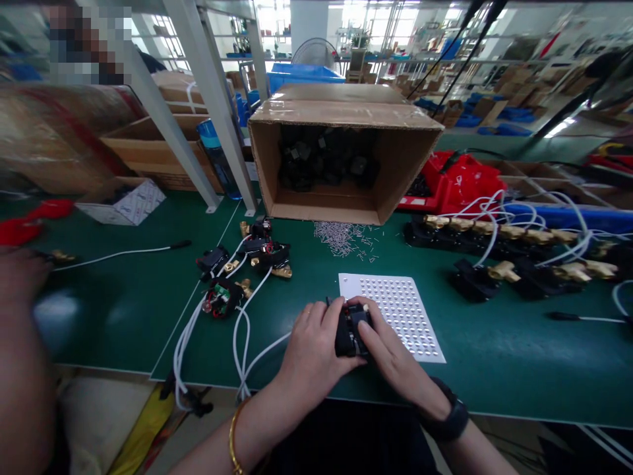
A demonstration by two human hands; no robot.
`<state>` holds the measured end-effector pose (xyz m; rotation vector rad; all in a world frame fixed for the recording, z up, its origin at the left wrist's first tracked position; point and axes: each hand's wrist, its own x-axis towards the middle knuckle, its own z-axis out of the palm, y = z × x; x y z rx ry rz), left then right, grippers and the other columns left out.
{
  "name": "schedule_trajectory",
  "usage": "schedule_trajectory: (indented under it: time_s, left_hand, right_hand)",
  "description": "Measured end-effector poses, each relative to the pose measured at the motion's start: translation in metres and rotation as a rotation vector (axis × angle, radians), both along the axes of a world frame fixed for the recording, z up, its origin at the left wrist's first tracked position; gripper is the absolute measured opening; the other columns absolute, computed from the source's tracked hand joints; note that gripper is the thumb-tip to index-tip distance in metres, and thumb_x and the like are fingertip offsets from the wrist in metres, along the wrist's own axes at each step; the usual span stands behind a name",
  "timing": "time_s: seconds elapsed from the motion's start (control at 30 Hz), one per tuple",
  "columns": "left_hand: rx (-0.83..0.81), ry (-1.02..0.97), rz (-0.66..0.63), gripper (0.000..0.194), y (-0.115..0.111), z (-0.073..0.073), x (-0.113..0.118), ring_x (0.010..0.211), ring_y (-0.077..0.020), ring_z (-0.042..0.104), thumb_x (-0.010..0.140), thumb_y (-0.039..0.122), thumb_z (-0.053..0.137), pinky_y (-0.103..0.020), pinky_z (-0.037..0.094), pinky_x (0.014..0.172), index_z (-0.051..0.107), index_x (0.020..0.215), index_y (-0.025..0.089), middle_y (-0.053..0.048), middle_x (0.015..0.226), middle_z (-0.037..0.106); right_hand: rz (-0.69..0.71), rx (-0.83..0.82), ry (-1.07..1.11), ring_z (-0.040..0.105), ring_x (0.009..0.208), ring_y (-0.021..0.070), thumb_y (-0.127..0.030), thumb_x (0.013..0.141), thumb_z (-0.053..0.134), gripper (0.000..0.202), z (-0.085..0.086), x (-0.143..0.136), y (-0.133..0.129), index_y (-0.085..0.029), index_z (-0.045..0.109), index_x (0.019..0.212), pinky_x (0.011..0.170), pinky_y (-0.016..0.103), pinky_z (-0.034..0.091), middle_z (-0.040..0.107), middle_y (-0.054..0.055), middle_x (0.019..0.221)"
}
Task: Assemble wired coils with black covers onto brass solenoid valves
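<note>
Co-worker's hand: at the far left edge, a blurred hand (22, 274) of another person; I cannot tell how its fingers are set.
Open units: several black units with wires showing (221, 300) and brass fittings (281, 272) lie on the green counter (133, 290), white cables (243, 343) trailing over the near edge.
Left hand: the left hand (309, 340) wraps the near-left side of the black housing (345, 338), fingers curled on its far left, thumb along its near edge.
Black housing: between both hands, above the counter's near edge, just left of the dotted sheet; its inside is partly hidden.
Step in hand: probably seating or closing a part in the housing, judging by the thumb on the dark block (361, 315).
Pins: small metal pins (340, 239) lie loose before the cardboard box (341, 109), apart from the hands.
Right hand: the right hand (390, 353) pinches the housing's right side, fingers around the far edge, thumb pressing the block.
Next move: seems to call for even pressure, a steady left hold and wires clear of the seam.
Dotted sheet: the white sheet (428, 340) lies flat, partly behind the right hand.
Cabled row: black units with brass fittings (462, 227) stand well to the right.
</note>
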<state>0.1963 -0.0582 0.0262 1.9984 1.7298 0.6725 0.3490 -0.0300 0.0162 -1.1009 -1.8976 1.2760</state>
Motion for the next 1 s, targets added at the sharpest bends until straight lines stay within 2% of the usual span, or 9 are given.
schedule_trajectory:
  time_s: [0.1, 0.23, 0.3, 0.37, 0.43, 0.53, 0.63, 0.77, 1.0]
  left_hand:
    - [0.052, -0.091, 0.010, 0.078, 0.001, -0.004, 0.001, 0.097, -0.0287, 0.051, 0.058, 0.031, 0.078, -0.045, 0.043, 0.086, 0.041, 0.126, 0.023, -0.008, 0.106, 0.055]
    - [0.088, -0.249, -0.007, 0.065, 0.005, -0.017, -0.009, 0.100, -0.0263, 0.050, 0.060, 0.021, 0.073, -0.043, 0.040, 0.089, 0.046, 0.118, 0.026, -0.005, 0.107, 0.054]
    - [0.079, -0.372, 0.038, 0.063, 0.007, -0.025, -0.018, 0.106, -0.0269, 0.048, 0.059, 0.022, 0.074, -0.044, 0.038, 0.093, 0.045, 0.115, 0.024, -0.006, 0.113, 0.052]
    - [0.037, -0.530, 0.069, 0.066, 0.008, -0.032, -0.029, 0.110, -0.0268, 0.048, 0.060, 0.026, 0.075, -0.043, 0.037, 0.095, 0.040, 0.116, 0.022, -0.008, 0.120, 0.048]
    - [-0.036, -0.716, 0.003, 0.078, 0.009, -0.034, -0.039, 0.112, -0.0273, 0.048, 0.058, 0.037, 0.077, -0.041, 0.038, 0.096, 0.034, 0.121, 0.020, -0.011, 0.123, 0.046]
    - [-0.147, -0.967, -0.128, 0.085, 0.014, -0.030, -0.047, 0.109, -0.0278, 0.051, 0.065, 0.061, 0.064, -0.040, 0.039, 0.095, 0.028, 0.129, 0.018, -0.012, 0.118, 0.052]
    - [-0.223, -1.022, -0.019, 0.060, 0.021, -0.026, -0.045, 0.090, -0.0218, 0.058, 0.080, 0.057, 0.049, -0.033, 0.044, 0.079, 0.036, 0.125, 0.019, -0.007, 0.097, 0.059]
    - [-0.188, -0.993, 0.105, 0.044, 0.027, -0.029, -0.037, 0.075, -0.0156, 0.054, 0.084, 0.046, 0.050, -0.026, 0.042, 0.068, 0.045, 0.118, 0.019, -0.003, 0.085, 0.058]
    - [-0.117, -0.967, 0.212, 0.044, 0.030, -0.035, -0.032, 0.070, -0.0147, 0.052, 0.083, 0.049, 0.049, -0.025, 0.042, 0.064, 0.049, 0.114, 0.017, -0.002, 0.082, 0.056]
  right_hand:
    - [-0.058, 0.060, -0.086, 0.049, 0.106, 0.0239, -0.036, 0.093, 0.032, 0.036, -0.002, -0.007, -0.002, -0.019, 0.035, 0.125, 0.092, 0.039, 0.038, 0.051, 0.010, 0.115]
    - [-0.108, 0.068, -0.129, 0.054, 0.097, 0.0243, -0.037, 0.086, 0.048, 0.044, -0.003, -0.014, 0.002, -0.019, 0.038, 0.125, 0.084, 0.039, 0.042, 0.053, 0.011, 0.113]
    - [-0.077, -0.128, -0.014, 0.057, 0.072, 0.0180, -0.044, 0.084, 0.052, 0.047, -0.006, -0.017, 0.004, -0.019, 0.042, 0.122, 0.064, 0.030, 0.047, 0.059, 0.007, 0.096]
    - [-0.042, -0.395, 0.133, 0.044, 0.043, 0.0090, -0.050, 0.081, 0.055, 0.049, -0.011, -0.021, 0.004, -0.017, 0.047, 0.117, 0.041, 0.022, 0.036, 0.058, 0.001, 0.074]
    - [-0.054, -0.542, 0.262, 0.038, 0.038, 0.0060, -0.051, 0.077, 0.062, 0.052, -0.017, -0.025, 0.001, -0.016, 0.051, 0.114, 0.036, 0.019, 0.030, 0.057, -0.001, 0.069]
    - [-0.102, -0.515, 0.392, 0.058, 0.066, 0.0136, -0.042, 0.071, 0.072, 0.051, -0.021, -0.031, -0.003, -0.016, 0.055, 0.111, 0.057, 0.023, 0.045, 0.064, 0.005, 0.091]
    - [-0.089, -0.496, 0.401, 0.059, 0.092, 0.0210, -0.039, 0.071, 0.073, 0.047, -0.022, -0.033, -0.005, -0.015, 0.057, 0.108, 0.075, 0.029, 0.047, 0.064, 0.009, 0.105]
    - [-0.111, -0.472, 0.382, 0.060, 0.094, 0.0227, -0.040, 0.072, 0.072, 0.048, -0.023, -0.032, -0.003, -0.014, 0.056, 0.110, 0.079, 0.032, 0.047, 0.064, 0.010, 0.108]
    - [-0.131, -0.332, 0.295, 0.058, 0.096, 0.0242, -0.042, 0.073, 0.070, 0.046, -0.025, -0.033, 0.002, -0.014, 0.059, 0.108, 0.086, 0.036, 0.044, 0.064, 0.011, 0.107]
